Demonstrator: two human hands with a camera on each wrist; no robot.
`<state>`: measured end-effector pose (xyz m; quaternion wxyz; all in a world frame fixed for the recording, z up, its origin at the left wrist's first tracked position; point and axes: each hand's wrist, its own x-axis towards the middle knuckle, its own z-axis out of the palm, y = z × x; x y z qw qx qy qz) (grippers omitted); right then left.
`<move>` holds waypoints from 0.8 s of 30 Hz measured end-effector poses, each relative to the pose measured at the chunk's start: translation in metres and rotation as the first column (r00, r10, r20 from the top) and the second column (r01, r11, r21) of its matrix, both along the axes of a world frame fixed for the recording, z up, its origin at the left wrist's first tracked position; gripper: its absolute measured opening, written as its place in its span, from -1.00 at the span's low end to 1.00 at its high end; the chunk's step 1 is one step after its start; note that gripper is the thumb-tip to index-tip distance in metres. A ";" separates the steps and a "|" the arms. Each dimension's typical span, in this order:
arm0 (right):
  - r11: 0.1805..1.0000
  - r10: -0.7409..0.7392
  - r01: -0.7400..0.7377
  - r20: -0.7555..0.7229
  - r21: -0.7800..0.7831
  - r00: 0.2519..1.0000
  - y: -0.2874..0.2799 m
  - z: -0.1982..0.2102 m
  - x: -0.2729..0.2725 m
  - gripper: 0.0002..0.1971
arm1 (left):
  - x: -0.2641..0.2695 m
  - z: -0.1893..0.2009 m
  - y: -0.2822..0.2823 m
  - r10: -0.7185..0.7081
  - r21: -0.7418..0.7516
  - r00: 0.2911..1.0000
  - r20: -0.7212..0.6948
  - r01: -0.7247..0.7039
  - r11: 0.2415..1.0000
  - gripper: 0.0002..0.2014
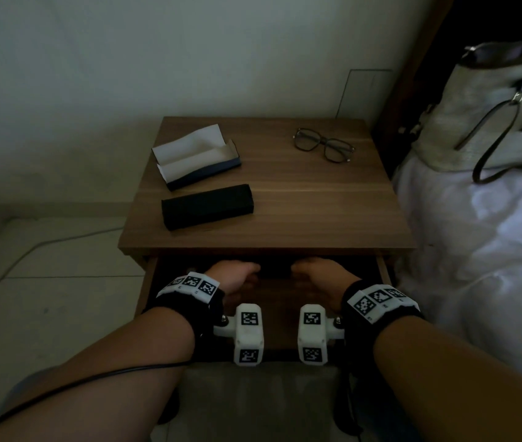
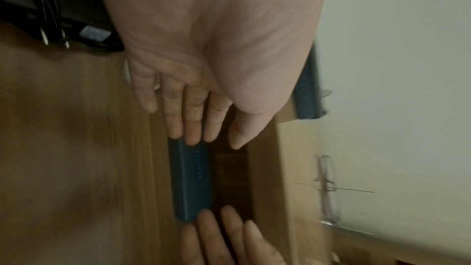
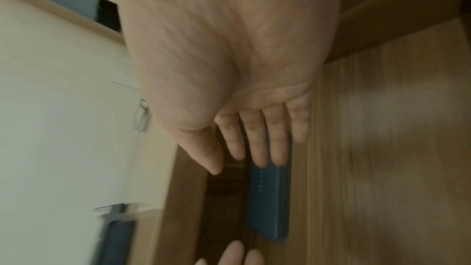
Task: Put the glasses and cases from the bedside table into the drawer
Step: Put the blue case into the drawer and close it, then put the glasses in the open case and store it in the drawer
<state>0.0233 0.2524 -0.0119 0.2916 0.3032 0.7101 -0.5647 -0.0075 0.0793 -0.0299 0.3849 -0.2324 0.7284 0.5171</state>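
A blue glasses case (image 2: 191, 184) lies on the floor of the open drawer (image 1: 384, 269), near its back. My left hand (image 1: 237, 275) and right hand (image 1: 317, 275) are both inside the drawer, one at each end of the case (image 1: 275, 269). The left hand's straight fingers (image 2: 193, 128) touch one end. The right hand's straight fingers (image 3: 265, 148) lie over the other end of the case (image 3: 269, 205). On the bedside table (image 1: 301, 202) rest black-framed glasses (image 1: 325, 145), an open case with a white lining (image 1: 195, 157) and a shut black case (image 1: 207, 205).
A bed with white sheets (image 1: 476, 250) presses against the table's right side, with a pale handbag (image 1: 492, 122) on it. A cable (image 1: 46, 247) runs over the tiled floor at the left. The wall stands just behind the table.
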 end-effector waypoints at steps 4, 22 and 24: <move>0.999 0.006 -0.006 -0.006 -0.043 1.000 -0.001 0.024 0.008 -0.76 | 0.005 0.029 -0.002 -0.019 -0.001 0.999 -0.037 0.019 1.000 -0.76; 0.986 -0.136 0.119 -0.153 -0.114 0.979 0.001 0.068 0.008 -0.79 | -0.020 0.087 -0.041 0.139 -0.105 0.841 -0.522 -0.225 0.969 -0.78; 0.984 -0.151 0.134 -0.152 -0.114 0.977 0.000 0.069 0.005 -0.77 | -0.023 0.089 -0.046 0.167 -0.097 0.825 -0.539 -0.257 0.962 -0.73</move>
